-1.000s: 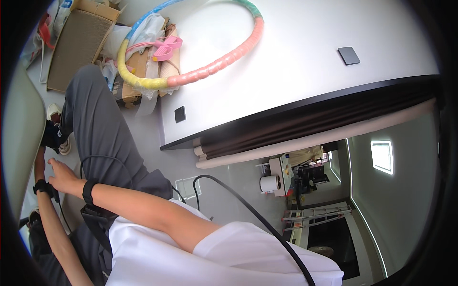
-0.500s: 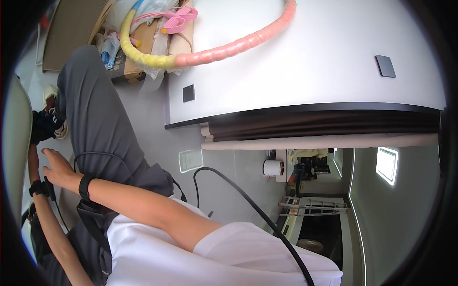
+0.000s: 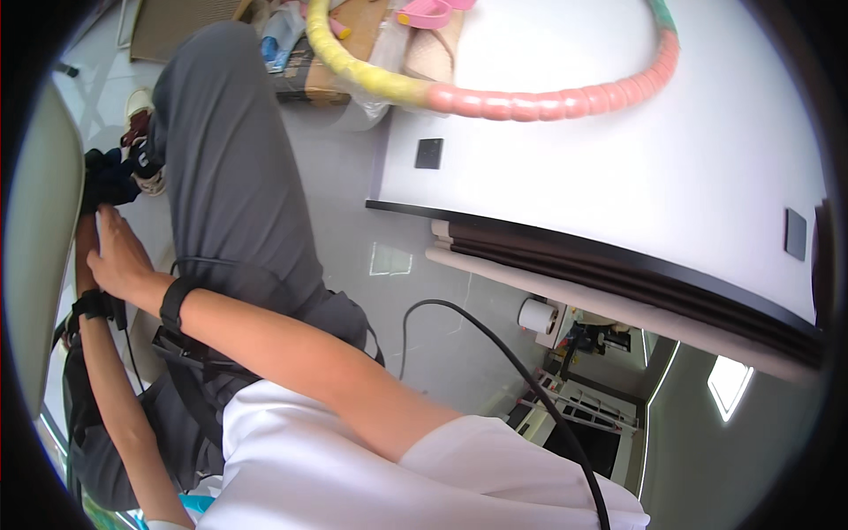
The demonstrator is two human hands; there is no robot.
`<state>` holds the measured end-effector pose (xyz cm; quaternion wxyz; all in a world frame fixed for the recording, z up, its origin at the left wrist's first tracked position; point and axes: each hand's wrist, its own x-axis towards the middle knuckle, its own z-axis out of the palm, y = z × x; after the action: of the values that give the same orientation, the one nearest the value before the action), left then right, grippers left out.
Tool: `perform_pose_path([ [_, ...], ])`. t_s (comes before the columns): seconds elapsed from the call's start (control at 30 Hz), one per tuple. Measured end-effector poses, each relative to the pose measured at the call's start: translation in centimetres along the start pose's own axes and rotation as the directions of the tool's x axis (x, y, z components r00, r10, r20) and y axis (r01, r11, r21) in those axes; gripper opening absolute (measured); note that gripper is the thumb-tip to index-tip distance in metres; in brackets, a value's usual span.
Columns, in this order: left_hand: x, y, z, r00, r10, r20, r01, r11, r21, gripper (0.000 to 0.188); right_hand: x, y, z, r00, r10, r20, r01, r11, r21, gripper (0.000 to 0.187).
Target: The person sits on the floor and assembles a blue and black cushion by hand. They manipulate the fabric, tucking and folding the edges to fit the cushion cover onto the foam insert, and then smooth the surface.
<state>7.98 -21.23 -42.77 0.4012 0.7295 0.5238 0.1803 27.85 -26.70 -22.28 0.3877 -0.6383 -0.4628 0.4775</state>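
My left hand [image 3: 87, 237] is at the far left beside a pale rounded edge, its fingers hidden against a bunch of dark cloth [image 3: 110, 181]. Whether it grips the cloth cannot be seen. My right hand [image 3: 124, 256] lies across in front of it, fingers stretched toward the cloth and thumb apart, holding nothing that I can see. Both wrists wear black bands; a small dark piece with a cable [image 3: 132, 353] hangs by the left one. Just beyond the cloth, a light shoe [image 3: 140, 102] shows on the floor.
A pale rounded surface [image 3: 40, 238] borders the left side. My grey-trousered knee [image 3: 221, 115] rises beside my hands. A yellow and pink padded hoop [image 3: 539, 106] leans at a white wall above cardboard [image 3: 331, 66]. A black cable [image 3: 521, 353] loops over my right side.
The whole view has shifted and tilted, so the hoop and wall sit further right. My right hand has moved closer to the dark cloth and my left hand.
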Motion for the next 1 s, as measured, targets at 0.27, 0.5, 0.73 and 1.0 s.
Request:
perform_pose_path([
  [0.27,-0.9,16.3,-0.3,0.974,-0.142,-0.175,0.166,0.978,0.129,0.043,0.9,-4.0,-1.7,0.987,0.141,-0.081,-0.136,0.989,0.065,0.067],
  [0.5,0.1,17.4,0.8,0.940,-0.284,-0.191,0.290,0.957,0.003,0.043,5.2,-1.6,0.5,0.982,0.049,-0.185,-0.058,0.997,-0.045,0.055],
  [0.73,-2.7,17.1,0.7,0.908,-0.387,-0.160,0.376,0.922,-0.096,0.043,5.2,1.2,2.0,0.933,0.351,-0.076,-0.335,0.927,0.166,0.082],
  [1.0,-4.3,17.1,0.2,0.894,-0.424,-0.147,0.404,0.903,-0.148,0.042,4.6,8.2,0.1,0.878,0.348,0.327,-0.478,0.667,0.571,0.067],
])
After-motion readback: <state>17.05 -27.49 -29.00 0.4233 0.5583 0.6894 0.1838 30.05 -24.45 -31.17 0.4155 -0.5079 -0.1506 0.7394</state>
